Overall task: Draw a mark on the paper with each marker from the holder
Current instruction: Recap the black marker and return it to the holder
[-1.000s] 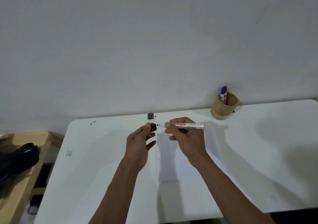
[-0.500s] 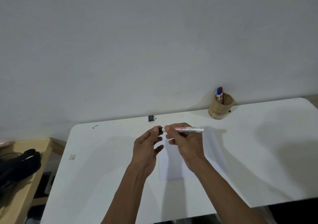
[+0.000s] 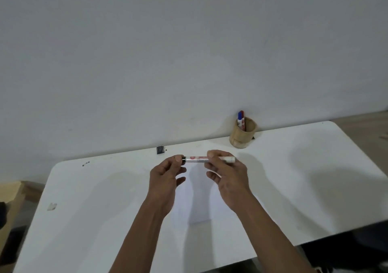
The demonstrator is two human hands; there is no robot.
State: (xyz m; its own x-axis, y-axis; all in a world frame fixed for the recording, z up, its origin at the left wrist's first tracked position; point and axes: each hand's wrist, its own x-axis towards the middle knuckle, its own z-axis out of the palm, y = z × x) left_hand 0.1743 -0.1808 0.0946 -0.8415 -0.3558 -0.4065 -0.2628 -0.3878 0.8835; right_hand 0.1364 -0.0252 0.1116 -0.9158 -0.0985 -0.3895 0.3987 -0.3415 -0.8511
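A white marker (image 3: pixel 198 159) with a black cap lies level in the air between my two hands. My left hand (image 3: pixel 168 174) pinches the black cap end, which sits on the marker. My right hand (image 3: pixel 225 174) grips the barrel near its right end. Under my hands a white sheet of paper (image 3: pixel 201 201) lies flat on the white table (image 3: pixel 294 178). A bamboo holder (image 3: pixel 243 134) stands at the table's back edge with a blue marker (image 3: pixel 239 118) and a red marker (image 3: pixel 243 121) upright in it.
A small black object (image 3: pixel 160 150) sits at the table's back edge near the wall, with dark specks (image 3: pixel 85 164) further left. A scrap of tape (image 3: pixel 51 206) lies at the left. A wooden bench (image 3: pixel 8 207) stands left of the table.
The cap, held apart from the bare tip a second ago, is now on the marker. My hands have come together, then my right hand slid rightward along the barrel.
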